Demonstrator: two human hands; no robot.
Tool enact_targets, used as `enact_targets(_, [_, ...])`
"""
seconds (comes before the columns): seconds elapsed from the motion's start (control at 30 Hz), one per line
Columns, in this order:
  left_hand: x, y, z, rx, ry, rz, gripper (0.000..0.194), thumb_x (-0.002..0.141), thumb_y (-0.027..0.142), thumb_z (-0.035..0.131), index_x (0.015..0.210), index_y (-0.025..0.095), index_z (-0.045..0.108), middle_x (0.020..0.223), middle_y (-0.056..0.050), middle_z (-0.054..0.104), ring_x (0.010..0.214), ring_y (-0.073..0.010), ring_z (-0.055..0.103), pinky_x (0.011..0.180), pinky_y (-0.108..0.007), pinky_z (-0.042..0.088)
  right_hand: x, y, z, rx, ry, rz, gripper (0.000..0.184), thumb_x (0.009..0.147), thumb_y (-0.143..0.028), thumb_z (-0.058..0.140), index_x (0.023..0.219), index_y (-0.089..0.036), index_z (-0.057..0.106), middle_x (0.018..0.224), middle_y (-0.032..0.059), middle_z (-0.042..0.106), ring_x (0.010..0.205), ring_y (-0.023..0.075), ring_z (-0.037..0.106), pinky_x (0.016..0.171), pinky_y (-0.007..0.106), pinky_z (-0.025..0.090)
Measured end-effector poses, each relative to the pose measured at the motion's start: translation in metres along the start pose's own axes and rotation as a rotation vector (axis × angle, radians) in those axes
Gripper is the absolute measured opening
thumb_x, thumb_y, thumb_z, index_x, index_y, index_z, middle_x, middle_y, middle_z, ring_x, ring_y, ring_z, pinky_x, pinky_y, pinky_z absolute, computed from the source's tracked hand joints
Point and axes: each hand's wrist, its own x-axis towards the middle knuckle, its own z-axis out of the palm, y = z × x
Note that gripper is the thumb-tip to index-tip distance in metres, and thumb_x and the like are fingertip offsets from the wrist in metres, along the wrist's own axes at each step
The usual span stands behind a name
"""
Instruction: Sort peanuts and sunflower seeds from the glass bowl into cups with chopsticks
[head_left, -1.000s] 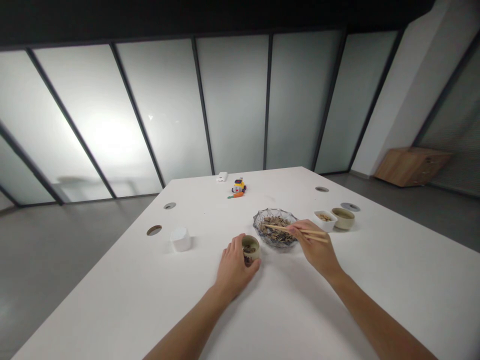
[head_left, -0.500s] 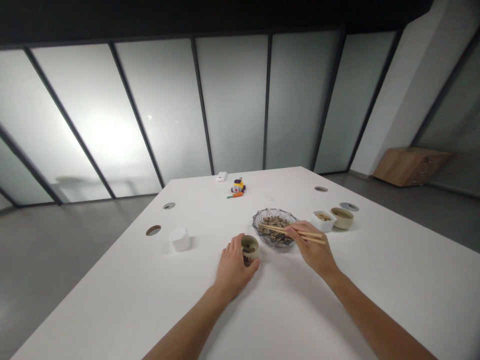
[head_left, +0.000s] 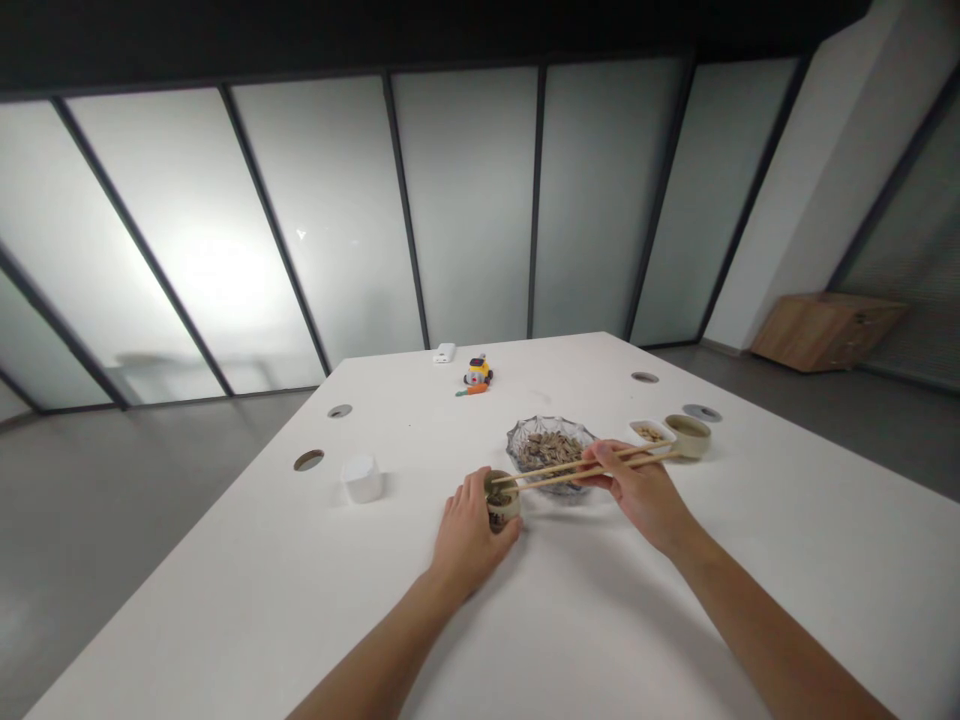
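My left hand (head_left: 471, 530) is wrapped round a small beige cup (head_left: 504, 514) on the table, with some sunflower seeds inside it. A pair of wooden chopsticks (head_left: 555, 474) lies in the grip of my right hand (head_left: 637, 490), tips over the mouth of the cup and slightly apart. Whether a seed is between the tips is too small to tell. Just behind the chopsticks stands a scalloped glass bowl (head_left: 517, 440) full of sunflower seeds. To its right are a white dish (head_left: 651, 432) of pale nuts, partly hidden by my right hand, and a second beige cup (head_left: 688, 438).
A white container (head_left: 362, 480) stands on the left of the white table (head_left: 420, 430). Farther back are a yellow toy vehicle (head_left: 478, 372), a toy carrot (head_left: 472, 391) and a white box-like object (head_left: 444, 353). Several round holes are cut near the table's side edges.
My right hand has brought the chopsticks from the glass bowl leftward and nearer, so their tips are now over the cup. My left hand keeps its hold on the cup.
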Motion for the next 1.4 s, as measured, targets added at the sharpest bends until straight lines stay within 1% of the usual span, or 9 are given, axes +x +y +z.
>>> enact_targets(0.07, [0.000,0.000,0.000,0.001,-0.003,0.000,0.067,0.085,0.032,0.070,0.145,0.024,0.044,0.142,-0.011,0.061,0.131,-0.0311,0.057,0.114,-0.047,0.043,0.000,0.001,0.000,-0.012,0.036,-0.023,0.048,0.077,-0.071,0.080,0.078,-0.023,0.073,0.078,0.0057,0.075,0.073,0.0255,0.075,0.069,0.046,0.070])
enact_targets(0.23, [0.000,-0.002,0.001,0.008,-0.003,-0.006,0.068,0.085,0.034,0.070,0.147,0.023,0.043,0.144,-0.012,0.059,0.133,-0.0317,0.057,0.116,-0.049,0.042,0.005,0.010,-0.006,-0.137,0.202,-0.099,0.043,0.084,-0.066,0.075,0.085,-0.023,0.072,0.083,0.0062,0.077,0.068,0.0240,0.074,0.072,0.046,0.069])
enact_targets(0.33, [0.000,-0.003,0.002,0.010,0.000,-0.006,0.067,0.086,0.034,0.069,0.147,0.023,0.043,0.143,-0.013,0.060,0.132,-0.0318,0.057,0.115,-0.049,0.042,0.006,0.017,-0.008,-0.213,0.229,-0.118,0.045,0.085,-0.068,0.074,0.087,-0.023,0.074,0.088,0.0082,0.078,0.066,0.0244,0.075,0.073,0.046,0.068])
enact_targets(0.53, [0.001,-0.004,0.003,0.008,0.000,0.002,0.069,0.085,0.035,0.069,0.147,0.021,0.043,0.144,-0.014,0.059,0.132,-0.0331,0.057,0.115,-0.051,0.042,0.001,0.021,-0.005,-0.462,0.140,-0.283,0.042,0.092,-0.065,0.067,0.091,-0.024,0.078,0.094,0.0089,0.078,0.081,0.0263,0.075,0.079,0.043,0.063])
enact_targets(0.67, [0.001,-0.005,0.004,0.010,0.003,0.008,0.070,0.085,0.035,0.069,0.148,0.020,0.043,0.144,-0.014,0.059,0.133,-0.0329,0.057,0.115,-0.050,0.042,-0.002,0.022,0.000,-0.531,0.110,-0.368,0.047,0.093,-0.068,0.065,0.089,-0.024,0.080,0.092,0.0089,0.078,0.084,0.0264,0.074,0.079,0.042,0.062])
enact_targets(1.0, [0.001,-0.006,0.005,0.002,0.004,0.003,0.069,0.085,0.036,0.068,0.148,0.022,0.043,0.145,-0.013,0.059,0.133,-0.0318,0.057,0.116,-0.048,0.042,-0.004,0.019,0.000,-0.587,0.114,-0.400,0.045,0.098,-0.064,0.060,0.084,-0.025,0.078,0.089,0.0083,0.077,0.083,0.0262,0.073,0.080,0.042,0.061])
enact_targets(1.13, [0.001,-0.005,0.004,0.002,0.002,0.000,0.069,0.084,0.036,0.068,0.147,0.022,0.044,0.144,-0.013,0.059,0.132,-0.0323,0.057,0.114,-0.048,0.042,-0.001,0.016,-0.002,-0.480,0.177,-0.330,0.043,0.093,-0.065,0.066,0.085,-0.025,0.078,0.090,0.0087,0.076,0.080,0.0265,0.075,0.079,0.044,0.063])
enact_targets(1.27, [0.001,-0.005,0.003,0.003,-0.011,-0.006,0.068,0.085,0.035,0.068,0.147,0.023,0.043,0.144,-0.013,0.059,0.132,-0.0316,0.057,0.115,-0.047,0.041,0.003,0.011,-0.003,-0.121,0.232,-0.153,0.044,0.081,-0.068,0.078,0.083,-0.024,0.077,0.091,0.0077,0.078,0.076,0.0241,0.075,0.080,0.045,0.068])
enact_targets(1.4, [0.001,-0.004,0.002,-0.002,-0.010,-0.005,0.068,0.085,0.035,0.068,0.146,0.023,0.042,0.143,-0.013,0.059,0.131,-0.0314,0.056,0.114,-0.048,0.041,0.003,0.004,0.000,0.095,0.176,-0.060,0.040,0.073,-0.062,0.088,0.078,-0.024,0.076,0.086,0.0030,0.078,0.082,0.0228,0.076,0.082,0.045,0.070])
